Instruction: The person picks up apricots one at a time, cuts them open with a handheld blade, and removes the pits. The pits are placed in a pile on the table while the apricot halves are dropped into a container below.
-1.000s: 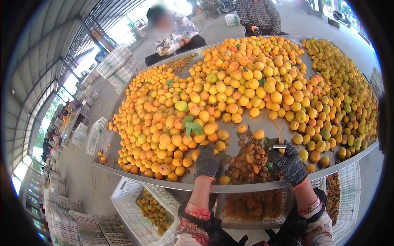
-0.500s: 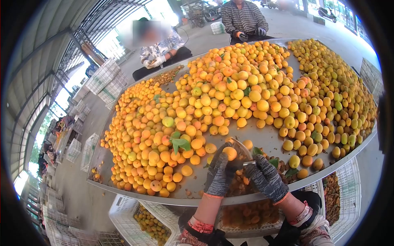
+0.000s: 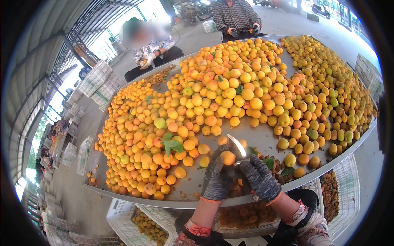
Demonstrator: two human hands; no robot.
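Note:
My left hand (image 3: 213,180), in a dark grey knit glove with an orange cuff, is closed around an orange-yellow apricot (image 3: 227,158). In my gloved right hand (image 3: 260,179) is a small knife with a curved, shiny blade (image 3: 237,145). The blade points up and away beside the apricot; its handle is mostly hidden by my fingers. Both hands are over the near edge of a metal table (image 3: 193,190). A large heap of apricots (image 3: 213,94) spreads beyond them. Dark pits and scraps (image 3: 276,166) lie beside my right hand.
White crates stand under the near edge, one holding apricots (image 3: 150,227), another brown pits or scraps (image 3: 331,197). Two people sit across the table, one in a checked shirt (image 3: 236,16), one with white gloves (image 3: 146,60). Stacked crates (image 3: 96,80) stand at left.
The knife blade has tilted more upright beside the apricot. My view has shifted slightly. The hands of the person in the checked shirt have moved apart.

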